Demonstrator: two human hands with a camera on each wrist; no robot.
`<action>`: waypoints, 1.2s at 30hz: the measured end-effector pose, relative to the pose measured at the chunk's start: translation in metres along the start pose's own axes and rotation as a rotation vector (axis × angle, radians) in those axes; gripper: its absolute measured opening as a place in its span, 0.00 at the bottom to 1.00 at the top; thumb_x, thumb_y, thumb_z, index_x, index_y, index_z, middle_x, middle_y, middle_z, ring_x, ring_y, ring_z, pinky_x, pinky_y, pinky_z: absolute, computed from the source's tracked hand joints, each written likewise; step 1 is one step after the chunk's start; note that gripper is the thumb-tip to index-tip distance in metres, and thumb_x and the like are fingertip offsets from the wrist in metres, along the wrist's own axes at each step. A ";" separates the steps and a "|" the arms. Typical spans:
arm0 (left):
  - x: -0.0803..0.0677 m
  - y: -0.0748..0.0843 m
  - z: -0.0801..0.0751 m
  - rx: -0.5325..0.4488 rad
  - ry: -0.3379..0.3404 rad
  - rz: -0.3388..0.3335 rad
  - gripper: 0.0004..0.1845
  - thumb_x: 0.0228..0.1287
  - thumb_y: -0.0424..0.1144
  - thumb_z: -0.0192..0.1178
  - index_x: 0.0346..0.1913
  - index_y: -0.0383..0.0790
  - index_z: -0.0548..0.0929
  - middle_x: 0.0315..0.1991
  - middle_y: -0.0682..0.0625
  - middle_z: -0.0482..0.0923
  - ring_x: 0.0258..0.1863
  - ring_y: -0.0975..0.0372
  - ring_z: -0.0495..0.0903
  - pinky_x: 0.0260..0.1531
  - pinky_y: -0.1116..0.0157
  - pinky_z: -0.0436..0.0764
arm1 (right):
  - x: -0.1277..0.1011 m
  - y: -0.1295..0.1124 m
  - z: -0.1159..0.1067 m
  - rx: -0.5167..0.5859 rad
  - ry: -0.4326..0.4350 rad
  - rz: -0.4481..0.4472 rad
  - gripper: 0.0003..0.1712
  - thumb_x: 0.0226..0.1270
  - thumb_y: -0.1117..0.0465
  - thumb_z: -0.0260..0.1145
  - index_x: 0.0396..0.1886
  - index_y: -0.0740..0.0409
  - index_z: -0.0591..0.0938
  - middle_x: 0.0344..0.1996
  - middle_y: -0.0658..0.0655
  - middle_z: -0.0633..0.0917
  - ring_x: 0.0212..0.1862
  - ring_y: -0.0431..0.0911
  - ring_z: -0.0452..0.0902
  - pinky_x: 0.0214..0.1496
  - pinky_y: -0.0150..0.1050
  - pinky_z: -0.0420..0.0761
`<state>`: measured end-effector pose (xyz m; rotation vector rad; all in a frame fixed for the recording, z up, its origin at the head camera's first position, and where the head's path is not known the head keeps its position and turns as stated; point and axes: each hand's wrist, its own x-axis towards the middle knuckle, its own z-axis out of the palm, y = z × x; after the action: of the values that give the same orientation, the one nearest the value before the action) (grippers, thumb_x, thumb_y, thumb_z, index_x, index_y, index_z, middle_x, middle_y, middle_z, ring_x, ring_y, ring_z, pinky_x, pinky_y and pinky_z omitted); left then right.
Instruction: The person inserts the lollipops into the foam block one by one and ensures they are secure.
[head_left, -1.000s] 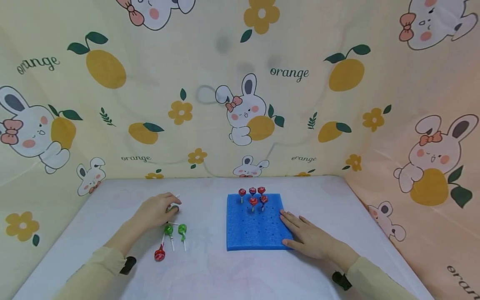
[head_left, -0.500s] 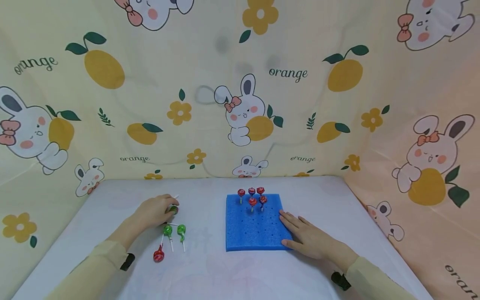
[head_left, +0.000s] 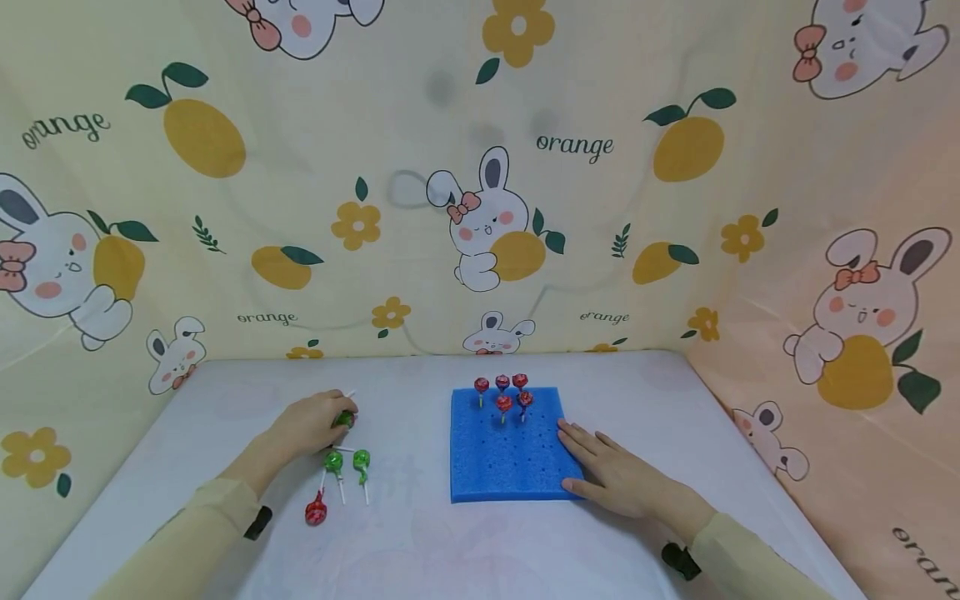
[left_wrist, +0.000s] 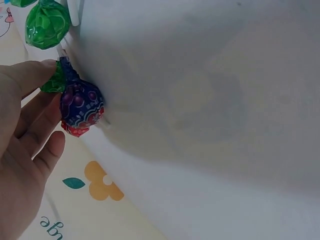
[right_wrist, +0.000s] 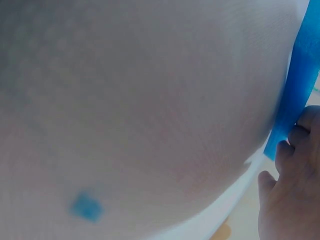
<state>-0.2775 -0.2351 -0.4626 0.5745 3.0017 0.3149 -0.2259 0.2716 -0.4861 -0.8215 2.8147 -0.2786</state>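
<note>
At the left of the head view my left hand (head_left: 311, 423) pinches a green-wrapped lollipop (head_left: 345, 419) between thumb and fingers. In the left wrist view its green wrapper (left_wrist: 55, 80) shows at the thumb tip, partly hidden behind a blue-purple lollipop (left_wrist: 80, 105). A red wrapper (left_wrist: 75, 131) peeks out below that one. Closer to me lie two green lollipops (head_left: 362, 461) and a red lollipop (head_left: 316, 510). My right hand (head_left: 618, 475) rests with straight fingers on the right edge of a blue foam board (head_left: 502, 467). Several red-wrapped lollipops (head_left: 504, 403) stand upright in the board's far part.
A white cloth covers the table (head_left: 420, 550). Rows of small holes mark the foam board. Behind the table hangs a patterned curtain (head_left: 420, 250) with rabbits and oranges, which also runs along both sides.
My left hand stays at nearly the same spot, with its fingers drawn in slightly around the green lollipop. The right hand and the board keep their places; the whole view shifts slightly.
</note>
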 end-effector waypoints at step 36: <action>-0.003 0.003 0.001 -0.129 0.224 0.025 0.16 0.67 0.33 0.69 0.57 0.37 0.85 0.50 0.46 0.82 0.38 0.60 0.80 0.37 0.60 0.84 | -0.003 -0.003 -0.002 0.026 0.004 -0.017 0.52 0.76 0.28 0.50 0.84 0.57 0.54 0.84 0.57 0.51 0.83 0.57 0.48 0.81 0.63 0.51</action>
<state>-0.2740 -0.2333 -0.4627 0.6026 3.1552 0.6090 -0.2225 0.2713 -0.4833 -0.8400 2.8028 -0.3185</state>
